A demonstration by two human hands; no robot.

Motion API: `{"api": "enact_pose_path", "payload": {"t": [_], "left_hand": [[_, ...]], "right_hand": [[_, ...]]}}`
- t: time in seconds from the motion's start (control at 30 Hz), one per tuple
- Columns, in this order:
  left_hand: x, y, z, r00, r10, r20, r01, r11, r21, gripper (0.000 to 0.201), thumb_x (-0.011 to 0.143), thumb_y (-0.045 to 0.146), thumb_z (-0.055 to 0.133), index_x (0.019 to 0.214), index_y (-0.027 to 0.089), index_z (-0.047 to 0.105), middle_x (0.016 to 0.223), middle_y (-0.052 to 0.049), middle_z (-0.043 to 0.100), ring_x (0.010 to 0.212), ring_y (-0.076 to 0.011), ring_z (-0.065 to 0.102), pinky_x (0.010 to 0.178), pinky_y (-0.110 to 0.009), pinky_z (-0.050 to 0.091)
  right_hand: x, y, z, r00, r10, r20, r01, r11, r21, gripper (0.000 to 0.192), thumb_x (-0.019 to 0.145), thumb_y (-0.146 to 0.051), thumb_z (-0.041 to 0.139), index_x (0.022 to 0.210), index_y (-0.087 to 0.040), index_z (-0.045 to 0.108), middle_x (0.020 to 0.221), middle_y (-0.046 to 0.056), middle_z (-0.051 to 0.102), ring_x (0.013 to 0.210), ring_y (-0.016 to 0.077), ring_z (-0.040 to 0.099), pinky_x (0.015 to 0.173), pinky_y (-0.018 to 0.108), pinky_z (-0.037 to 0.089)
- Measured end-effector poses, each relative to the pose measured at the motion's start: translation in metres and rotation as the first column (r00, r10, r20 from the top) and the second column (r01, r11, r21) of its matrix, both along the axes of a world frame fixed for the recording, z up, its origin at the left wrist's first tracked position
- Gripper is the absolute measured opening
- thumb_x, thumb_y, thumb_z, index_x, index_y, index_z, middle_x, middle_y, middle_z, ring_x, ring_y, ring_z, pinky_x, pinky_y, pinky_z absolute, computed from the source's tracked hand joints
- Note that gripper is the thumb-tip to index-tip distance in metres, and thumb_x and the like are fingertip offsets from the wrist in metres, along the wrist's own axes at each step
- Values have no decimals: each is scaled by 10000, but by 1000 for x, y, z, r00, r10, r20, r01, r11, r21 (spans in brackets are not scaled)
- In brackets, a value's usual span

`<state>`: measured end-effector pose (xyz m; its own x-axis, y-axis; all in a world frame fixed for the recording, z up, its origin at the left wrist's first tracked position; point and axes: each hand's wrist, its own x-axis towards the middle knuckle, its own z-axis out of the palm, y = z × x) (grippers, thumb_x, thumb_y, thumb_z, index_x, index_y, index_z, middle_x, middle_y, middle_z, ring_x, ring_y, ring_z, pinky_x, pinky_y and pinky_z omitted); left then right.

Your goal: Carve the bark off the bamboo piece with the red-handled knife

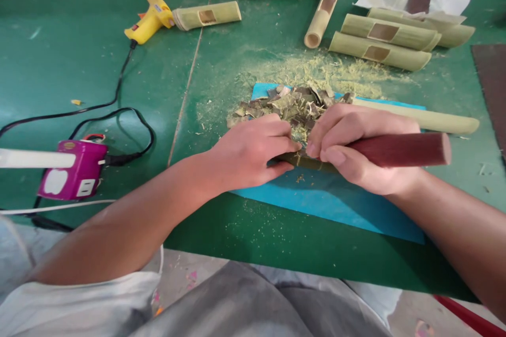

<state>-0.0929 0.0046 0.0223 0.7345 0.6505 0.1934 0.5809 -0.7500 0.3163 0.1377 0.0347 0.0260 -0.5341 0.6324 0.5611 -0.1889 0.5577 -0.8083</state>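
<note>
Right hand (359,147) grips red-handled tool (399,149), tip pressed to bamboo piece (304,159) on blue mat (336,200). Left hand (249,152) clamps bamboo. Shavings pile (292,105) behind suggests carving well underway; finished cut tubes (383,42) beyond, work continuing.

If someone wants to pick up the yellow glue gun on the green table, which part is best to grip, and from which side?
Probably the handle of the glue gun, its lower left end where the black cord leaves. It lies flat, with the nozzle against a bamboo piece, so come from the left, the open table side.
</note>
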Motion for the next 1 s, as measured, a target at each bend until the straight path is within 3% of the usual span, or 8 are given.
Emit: {"api": "enact_pose_path", "payload": {"t": [0.4,0.57,0.73,0.87,0.93,1.0], "left_hand": [[-2,0,3,999,-21,24,22,999,-31,196,979,285,613,1041,157,748,959,-86,714,857,-196,642,761,-349,514],[-2,1,3,999,-42,21,42,999,16,212,967,259,627,1095,136,745,963,-93,725,862,-204,652,747,-346,523],[0,-1,4,1000,-26,7,26,1000,15,213,978,271,609,1093,144,735,972,-95,727,864,-195,643,754,-339,519],[2,-3,4,1000,-9,-19,9,1000,13,197,981,272,604,1068,154,735,944,-81,719,856,-190,638,753,-327,511],[2,-3,3,1000,-13,-7,13,1000,22,197,976,269,614,1071,143,732,944,-84,716,868,-197,645,756,-331,515],[2,-3,1,1000,-17,1,17,1000,23,195,971,264,621,1073,138,729,956,-87,717,877,-200,648,761,-335,520]], "right_hand": [[-1,-5,-6,995,-71,-71,71,997,-1,225,865,-139,680,659,-214,630,656,-3,673,595,132,640,543,282,515],[0,-10,-10,987,-120,-106,117,993,-28,294,868,-179,706,610,-207,568,606,-11,627,531,116,578,479,269,435],[5,-15,-17,977,-147,-157,137,988,-73,227,882,-220,692,660,-218,648,659,11,680,582,145,647,529,296,504],[4,-17,-8,934,-261,-245,241,964,-109,274,857,-193,665,591,-227,613,592,16,652,549,159,629,531,328,510],[2,-18,1,830,-434,-351,366,898,-245,360,867,-196,630,522,-246,540,513,-11,519,459,136,514,472,323,443],[0,-18,7,860,-389,-331,335,918,-211,315,846,-239,687,545,-238,596,533,10,565,504,159,563,492,338,459]]}}
